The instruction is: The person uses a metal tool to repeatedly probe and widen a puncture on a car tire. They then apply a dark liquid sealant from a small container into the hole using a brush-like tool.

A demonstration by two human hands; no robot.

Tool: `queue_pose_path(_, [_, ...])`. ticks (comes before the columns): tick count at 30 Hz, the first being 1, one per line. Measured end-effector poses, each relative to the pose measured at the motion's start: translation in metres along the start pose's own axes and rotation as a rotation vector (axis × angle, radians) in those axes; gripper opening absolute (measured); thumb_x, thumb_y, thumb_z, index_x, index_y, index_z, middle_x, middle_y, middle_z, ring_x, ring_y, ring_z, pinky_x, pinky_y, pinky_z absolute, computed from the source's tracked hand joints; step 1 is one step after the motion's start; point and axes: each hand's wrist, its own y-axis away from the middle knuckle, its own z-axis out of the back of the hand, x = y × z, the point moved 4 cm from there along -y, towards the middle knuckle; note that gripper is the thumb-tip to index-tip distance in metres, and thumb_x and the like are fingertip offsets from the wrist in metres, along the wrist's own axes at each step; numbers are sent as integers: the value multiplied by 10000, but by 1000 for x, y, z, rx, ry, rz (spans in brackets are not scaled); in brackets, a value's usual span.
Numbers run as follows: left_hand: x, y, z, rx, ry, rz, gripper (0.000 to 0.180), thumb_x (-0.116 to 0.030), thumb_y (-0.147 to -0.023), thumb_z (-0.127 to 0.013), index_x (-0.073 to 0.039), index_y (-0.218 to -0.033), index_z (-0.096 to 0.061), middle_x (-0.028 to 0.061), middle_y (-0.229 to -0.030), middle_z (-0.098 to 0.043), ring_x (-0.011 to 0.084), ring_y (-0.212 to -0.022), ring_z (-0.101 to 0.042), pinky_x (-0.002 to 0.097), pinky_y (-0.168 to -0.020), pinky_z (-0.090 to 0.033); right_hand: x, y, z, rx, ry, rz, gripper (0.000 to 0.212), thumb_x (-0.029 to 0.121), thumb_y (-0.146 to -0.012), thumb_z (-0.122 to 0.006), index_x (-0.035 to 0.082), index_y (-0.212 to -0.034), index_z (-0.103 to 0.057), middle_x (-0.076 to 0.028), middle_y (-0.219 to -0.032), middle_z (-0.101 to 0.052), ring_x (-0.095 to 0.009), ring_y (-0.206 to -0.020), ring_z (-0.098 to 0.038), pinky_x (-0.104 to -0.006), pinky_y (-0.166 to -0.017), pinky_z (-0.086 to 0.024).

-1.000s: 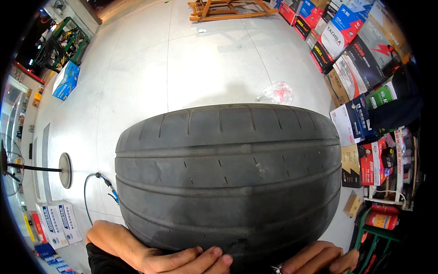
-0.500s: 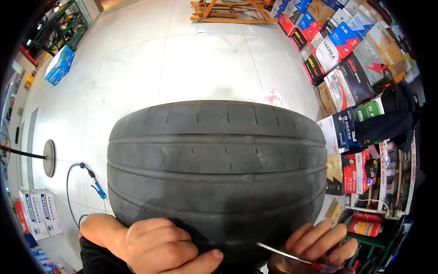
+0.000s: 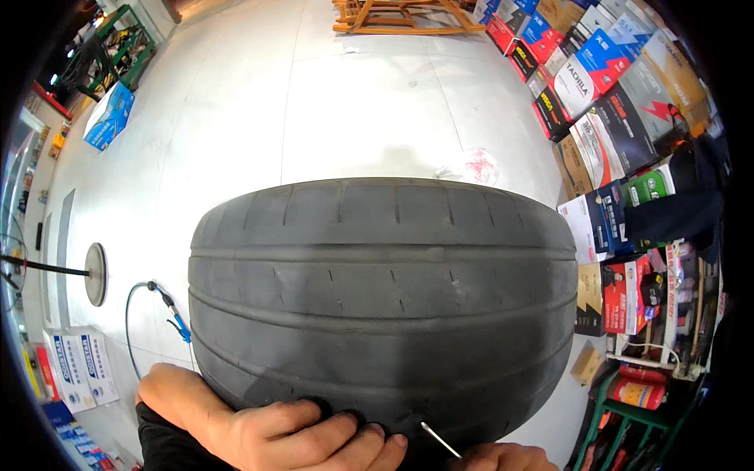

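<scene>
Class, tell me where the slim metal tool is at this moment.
Near the head view's lower edge, just right of centre, the slim metal tool slants up from the right hand toward the tire, right of the left hand.

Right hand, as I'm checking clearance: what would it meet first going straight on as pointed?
Probably the tire; the thin metal rod in the right hand points toward it, though depth is unclear.

Downward fisheye view from head
</scene>
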Motion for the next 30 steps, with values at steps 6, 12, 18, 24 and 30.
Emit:
queue_pose_path(6, [1, 5, -3, -11, -58, 9, 204, -76, -662, -603, -61, -864, -625, 61, -803, -566, 157, -658, -517, 254, -519, -378, -7, -9, 1, 154, -1, -16, 472, 275, -939, -349, 154, -483, -343, 5, -482, -344, -146, -421, -367, -280, -475, -308])
queue_pose_path(12, [4, 7, -3, 10, -51, 32, 216, -88, -650, -582, -93, -859, -635, 57, -834, -556, 162, -679, -509, 264, -534, -368, -7, -9, 0, 142, 37, -59, 467, 262, -940, -338, 156, -485, -341, 4, -485, -344, -147, -428, -373, -282, -478, -308])
queue_pose_path(18, [4, 7, -3, 22, -62, 39, 217, -108, -635, -572, -114, -838, -648, 50, -839, -554, 167, -702, -505, 269, -549, -362, -8, -10, -1, 134, 74, -69, 465, 255, -938, -337, 153, -485, -336, -1, -486, -341, -149, -432, -378, -284, -485, -314])
queue_pose_path(24, [5, 7, -2, 28, -85, 34, 251, -115, -628, -576, -126, -863, -665, 38, -829, -543, 162, -741, -492, 272, -577, -359, -8, -12, -2, 47, 161, -122, 479, 235, -932, -339, 149, -461, -321, -2, -456, -329, -151, -391, -355, -292, -469, -315])
queue_pose_path(30, [6, 10, -3, 33, -102, 38, 239, -132, -647, -588, -133, -869, -675, 14, -796, -511, 156, -721, -470, 268, -582, -354, -6, -10, -9, -259, 299, -212, 506, 216, -927, -349, 144, -432, -272, -6, -393, -287, -156, -325, -296, -301, -432, -291])
